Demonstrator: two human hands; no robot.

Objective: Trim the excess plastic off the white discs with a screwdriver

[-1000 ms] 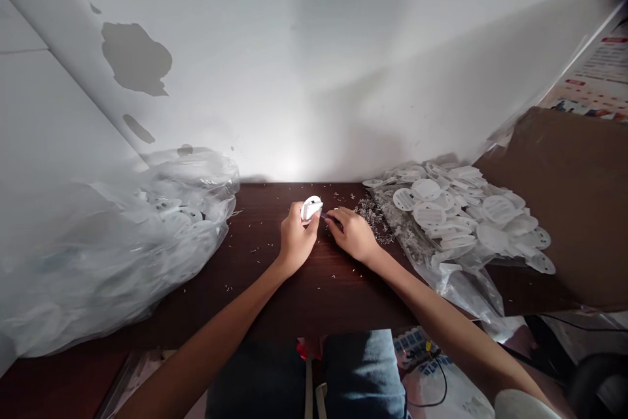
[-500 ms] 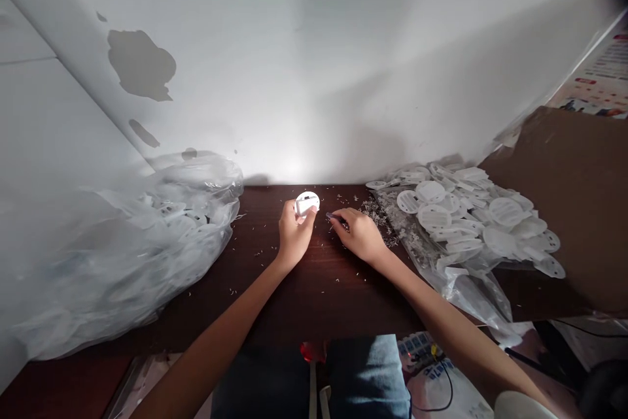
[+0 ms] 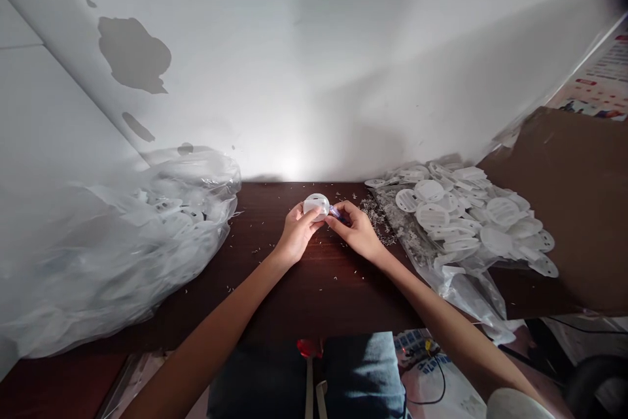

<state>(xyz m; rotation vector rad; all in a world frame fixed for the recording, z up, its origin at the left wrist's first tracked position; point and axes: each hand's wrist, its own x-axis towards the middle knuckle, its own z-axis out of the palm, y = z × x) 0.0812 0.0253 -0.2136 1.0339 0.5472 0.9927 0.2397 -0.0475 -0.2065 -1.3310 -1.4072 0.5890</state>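
Note:
My left hand (image 3: 295,237) pinches a round white plastic disc (image 3: 316,201) with slots in it, thumb on its face, above the middle of the dark table (image 3: 314,301). From the right, my right hand (image 3: 362,233) closes on a small purplish tool (image 3: 336,212), whose kind I cannot make out. The tool's end is at the disc's right edge, and the fingertips of both hands nearly meet. Thin white plastic shavings (image 3: 377,216) lie scattered on the table, thickest just right of my right hand.
A large clear plastic bag (image 3: 122,275) holding similar white pieces fills the left side. On the right, many white discs (image 3: 434,216) are heaped on clear plastic, beside a brown cardboard sheet (image 3: 583,210). A white wall (image 3: 275,79) rises behind the table.
My left hand has moved slightly right and turned the disc to another angle. My right hand has brought the tool up to the disc's edge; before, they were apart.

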